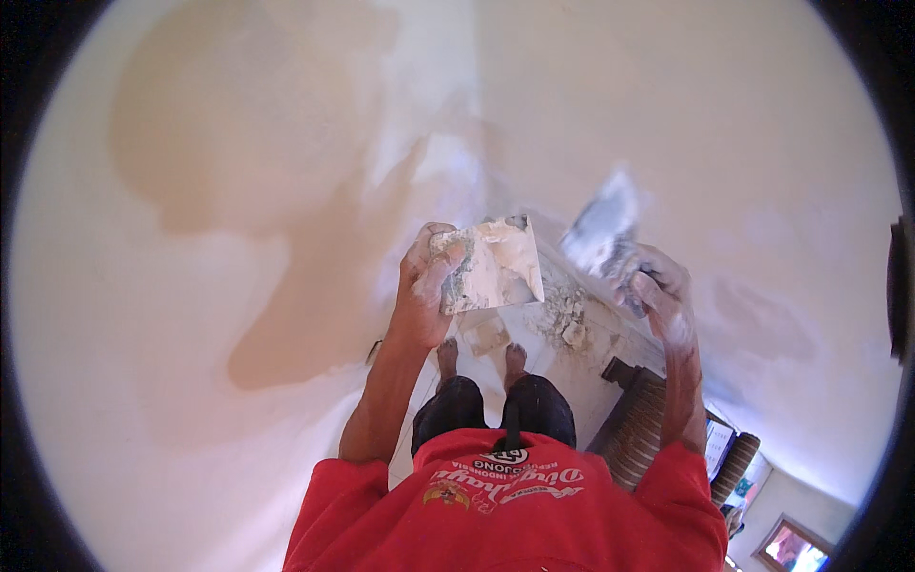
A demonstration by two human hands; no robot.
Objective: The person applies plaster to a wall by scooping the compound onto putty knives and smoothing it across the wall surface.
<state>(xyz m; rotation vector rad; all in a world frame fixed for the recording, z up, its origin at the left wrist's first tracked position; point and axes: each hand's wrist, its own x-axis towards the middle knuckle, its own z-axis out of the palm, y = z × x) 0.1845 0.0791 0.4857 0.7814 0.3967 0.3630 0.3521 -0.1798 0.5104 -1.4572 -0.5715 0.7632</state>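
Note:
My left hand (pixel 424 281) grips the left edge of a flat, square board (pixel 498 265), thumb on top. Patches of whitish plaster and darker grey smears cover its face. To the right, my right hand (pixel 664 294) is closed around a putty knife (pixel 600 226) with a wide grey blade. The blade points up and left, is smeared by motion, and stands apart from the board. White dust coats the fingers of both hands. What the putty knife's handle looks like is hidden by my fingers.
Pale walls (pixel 610 86) meet in a corner ahead, with my shadow on the left. Crumbled plaster (pixel 572 329) lies on the floor by the right wall. A flat pale piece (pixel 486 336) rests near my feet. Brown ribbed furniture (pixel 631 434) stands at my right.

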